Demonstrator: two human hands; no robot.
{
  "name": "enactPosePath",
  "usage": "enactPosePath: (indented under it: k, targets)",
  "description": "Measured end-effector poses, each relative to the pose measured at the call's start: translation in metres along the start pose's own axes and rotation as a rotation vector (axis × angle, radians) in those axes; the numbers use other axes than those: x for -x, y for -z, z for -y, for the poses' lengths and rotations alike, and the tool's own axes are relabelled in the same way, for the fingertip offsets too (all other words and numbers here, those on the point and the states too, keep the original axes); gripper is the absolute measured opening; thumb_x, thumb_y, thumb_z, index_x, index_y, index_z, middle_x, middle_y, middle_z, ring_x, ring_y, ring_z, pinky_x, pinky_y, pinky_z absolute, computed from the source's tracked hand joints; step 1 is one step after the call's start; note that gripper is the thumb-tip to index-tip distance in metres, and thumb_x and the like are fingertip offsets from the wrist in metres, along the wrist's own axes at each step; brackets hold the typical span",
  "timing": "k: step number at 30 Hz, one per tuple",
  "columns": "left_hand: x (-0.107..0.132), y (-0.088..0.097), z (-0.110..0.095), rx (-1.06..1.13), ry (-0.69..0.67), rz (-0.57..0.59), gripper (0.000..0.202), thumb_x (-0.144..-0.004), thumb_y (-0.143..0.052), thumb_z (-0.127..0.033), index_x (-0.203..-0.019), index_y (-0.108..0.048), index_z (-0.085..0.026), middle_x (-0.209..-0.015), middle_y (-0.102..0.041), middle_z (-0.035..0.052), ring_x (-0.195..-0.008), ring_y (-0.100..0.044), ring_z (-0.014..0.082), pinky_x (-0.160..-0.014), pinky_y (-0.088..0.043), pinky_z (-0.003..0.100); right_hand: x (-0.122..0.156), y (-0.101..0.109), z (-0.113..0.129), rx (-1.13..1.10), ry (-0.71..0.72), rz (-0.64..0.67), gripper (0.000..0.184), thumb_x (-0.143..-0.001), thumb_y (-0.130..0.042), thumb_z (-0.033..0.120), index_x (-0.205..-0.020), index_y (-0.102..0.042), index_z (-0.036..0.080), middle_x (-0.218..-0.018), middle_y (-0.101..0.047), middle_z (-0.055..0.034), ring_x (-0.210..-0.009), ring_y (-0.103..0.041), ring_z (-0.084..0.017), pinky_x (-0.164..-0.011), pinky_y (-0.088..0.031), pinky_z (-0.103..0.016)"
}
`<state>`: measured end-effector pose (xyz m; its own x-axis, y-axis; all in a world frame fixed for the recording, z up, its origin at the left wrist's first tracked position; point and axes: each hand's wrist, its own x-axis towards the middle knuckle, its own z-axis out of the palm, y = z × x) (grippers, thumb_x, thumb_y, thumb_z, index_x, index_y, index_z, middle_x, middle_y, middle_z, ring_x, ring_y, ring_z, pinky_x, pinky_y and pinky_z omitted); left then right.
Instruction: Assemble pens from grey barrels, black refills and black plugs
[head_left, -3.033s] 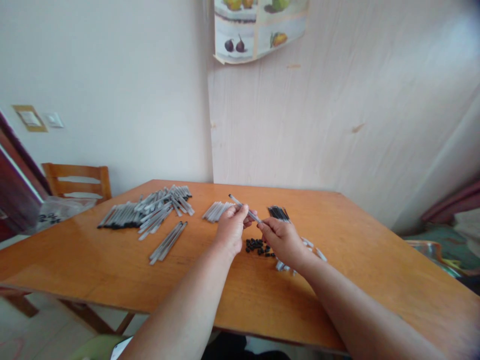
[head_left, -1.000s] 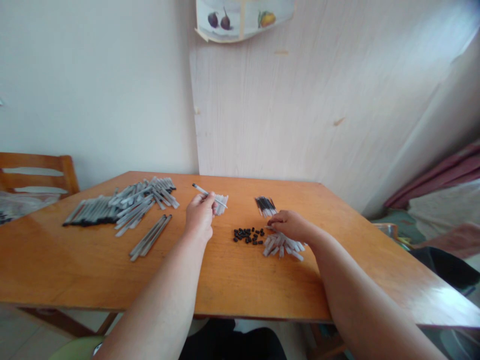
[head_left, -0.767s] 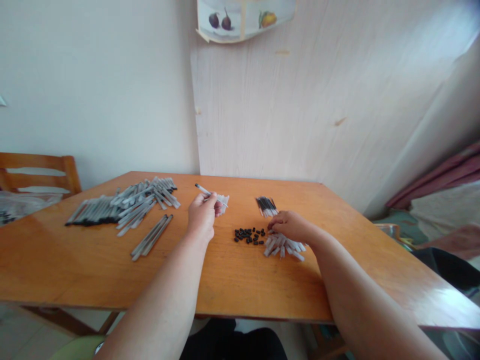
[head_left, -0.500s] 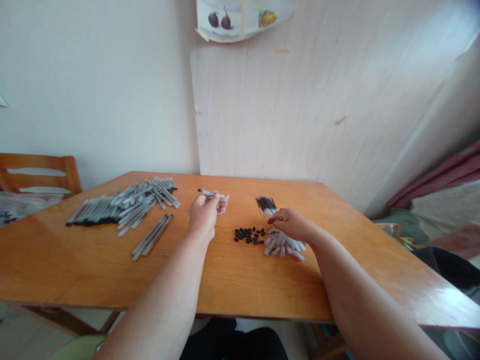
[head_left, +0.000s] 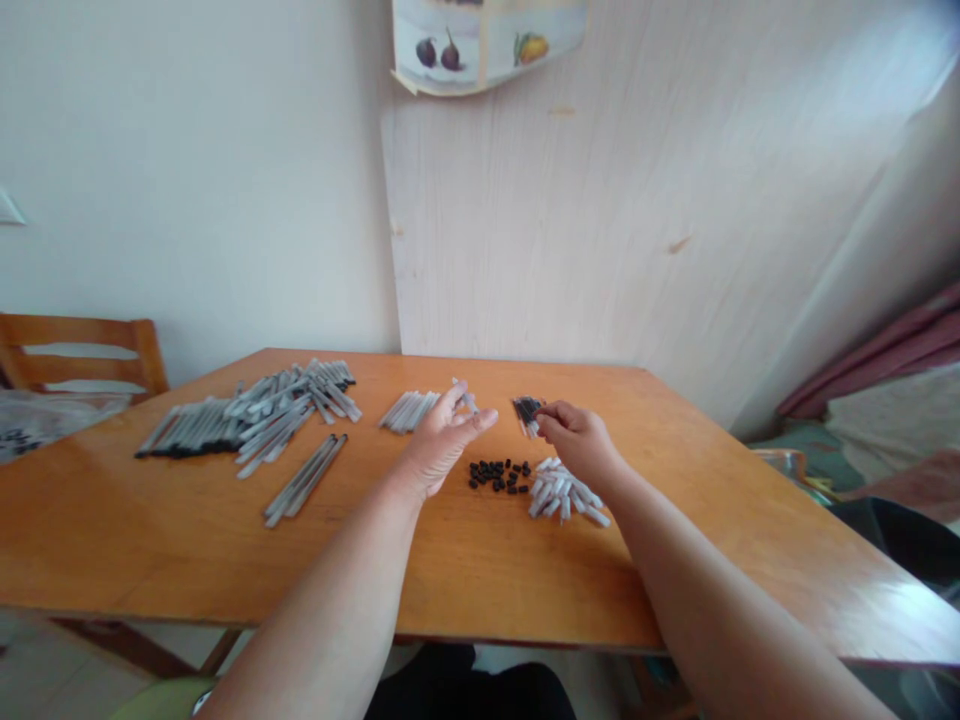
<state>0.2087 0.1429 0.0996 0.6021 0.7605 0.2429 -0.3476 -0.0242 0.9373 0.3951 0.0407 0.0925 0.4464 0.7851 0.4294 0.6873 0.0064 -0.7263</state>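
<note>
Carries a slim translucent tube [head_left: 470, 402] against the fingers of the left grip [head_left: 442, 437], with the thumb spread away; impossible to tell whether pinched or merely cradled. Seems tilted and raised above the bench [head_left: 480, 580], partly hidden by the fingers.

Has the right grip [head_left: 579, 435] at the bundle of ink refills [head_left: 525, 415], with fingertips drawn near one another by the dark ends; too small to tell whether closed on one.

Shows also, just beside the left grip, a row of pen barrels [head_left: 405, 411], and, nearer the front edge, a scatter of black plugs [head_left: 495, 475] next to a heap of short translucent caps [head_left: 562, 492].

Judging by looks, expect the tube to be very light, fairly stiff and smooth, so apt to roll or slide between dry fingertips. Best taken near mid-length with thumb and forefinger, leaving both ends free; probably safe under a light pinch, perhaps liable to crack if bent hard.

Expect thinner, springier handling from the refills, likely to flex under a sideways push. Take by the shaft, away from the probably delicate tip.
</note>
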Motion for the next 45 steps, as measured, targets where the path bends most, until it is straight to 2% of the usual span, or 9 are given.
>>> enactPosePath:
  k: [5, 9, 13, 19, 24, 30, 34, 37, 45]
  targets:
    - [-0.003, -0.007, -0.003, 0.154, 0.036, -0.004, 0.051, -0.084, -0.058, -0.045, -0.128, -0.053, -0.020, -0.131, -0.053, 0.0139, -0.114, -0.057, 0.0235, -0.100, -0.041, 0.040, 0.014, -0.017, 0.024, -0.246, -0.089, 0.163, 0.030, -0.084, -0.051, 0.045, -0.082, -0.063, 0.017, -0.067, -0.063, -0.0017, -0.058, -0.054, -0.012, -0.055, -0.040, -0.023]
    - [0.000, -0.011, -0.005, 0.147, 0.047, 0.019, 0.050, -0.087, -0.048, -0.053, -0.127, -0.056, -0.023, -0.134, -0.053, 0.0128, -0.121, -0.052, 0.0240, -0.098, -0.041, 0.038, 0.022, -0.023, 0.039, -0.408, -0.129, 0.309, 0.041, -0.086, -0.048, 0.054, -0.080, -0.062, 0.015, -0.066, -0.063, -0.0033, -0.055, -0.053, -0.011, -0.051, -0.039, -0.022]
    - [0.005, -0.013, -0.003, 0.106, 0.028, 0.067, 0.051, -0.087, -0.047, -0.057, -0.126, -0.058, -0.026, -0.140, -0.048, 0.0111, -0.125, -0.049, 0.0250, -0.098, -0.041, 0.037, 0.024, -0.023, 0.043, -0.551, -0.219, 0.382, 0.048, -0.086, -0.045, 0.060, -0.086, -0.062, 0.014, -0.066, -0.062, -0.0038, -0.052, -0.053, -0.010, -0.046, -0.035, -0.020]
    - [0.007, -0.017, -0.004, 0.107, 0.011, 0.090, 0.047, -0.085, -0.052, -0.056, -0.119, -0.061, -0.024, -0.138, -0.050, 0.0108, -0.121, -0.051, 0.0251, -0.091, -0.045, 0.034, 0.023, -0.025, 0.038, -0.556, -0.207, 0.366, 0.038, -0.082, -0.055, 0.053, -0.075, -0.057, 0.016, -0.064, -0.061, -0.0012, -0.050, -0.048, -0.008, -0.045, -0.033, -0.020]
    - [0.004, -0.014, -0.002, 0.158, -0.022, -0.003, 0.034, -0.079, -0.066, -0.043, -0.103, -0.059, -0.020, -0.113, -0.063, 0.0086, -0.096, -0.062, 0.0166, -0.080, -0.048, 0.030, 0.024, -0.026, 0.035, -0.575, -0.204, 0.394, 0.035, -0.083, -0.056, 0.051, -0.075, -0.056, 0.017, -0.062, -0.060, 0.0002, -0.049, -0.047, -0.008, -0.045, -0.032, -0.020]
    - [0.004, -0.010, 0.001, 0.139, 0.066, 0.080, 0.033, -0.079, -0.067, -0.036, -0.105, -0.059, -0.018, -0.097, -0.068, 0.0081, -0.074, -0.062, 0.0127, -0.067, -0.045, 0.027, 0.026, -0.025, 0.035, -0.659, -0.235, 0.473, 0.037, -0.083, -0.055, 0.053, -0.083, -0.060, 0.016, -0.064, -0.061, -0.0009, -0.049, -0.049, -0.008, -0.044, -0.033, -0.019]
    - [0.003, -0.010, 0.002, 0.166, 0.042, 0.057, 0.027, -0.077, -0.068, -0.033, -0.097, -0.059, -0.017, -0.093, -0.069, 0.0070, -0.077, -0.063, 0.0130, -0.070, -0.045, 0.026, 0.027, -0.024, 0.035, -0.722, -0.256, 0.516, 0.040, -0.085, -0.053, 0.053, -0.090, -0.062, 0.014, -0.068, -0.063, -0.0040, -0.052, -0.053, -0.009, -0.044, -0.036, -0.020]
    - [0.002, -0.010, 0.002, 0.159, 0.037, 0.033, 0.026, -0.077, -0.069, -0.032, -0.095, -0.059, -0.017, -0.091, -0.070, 0.0067, -0.079, -0.063, 0.0136, -0.072, -0.045, 0.026, 0.027, -0.024, 0.036, -0.713, -0.246, 0.513, 0.036, -0.084, -0.054, 0.050, -0.088, -0.061, 0.015, -0.068, -0.063, -0.0031, -0.051, -0.052, -0.009, -0.045, -0.036, -0.020]
    - [0.002, -0.011, 0.002, 0.143, 0.027, 0.023, 0.027, -0.074, -0.072, -0.036, -0.088, -0.060, -0.016, -0.089, -0.070, 0.0067, -0.079, -0.064, 0.0142, -0.075, -0.047, 0.029, 0.024, -0.028, 0.030, -0.471, -0.106, 0.382, 0.035, -0.086, -0.049, 0.051, -0.083, -0.059, 0.017, -0.067, -0.062, -0.0013, -0.053, -0.051, -0.010, -0.048, -0.036, -0.021]
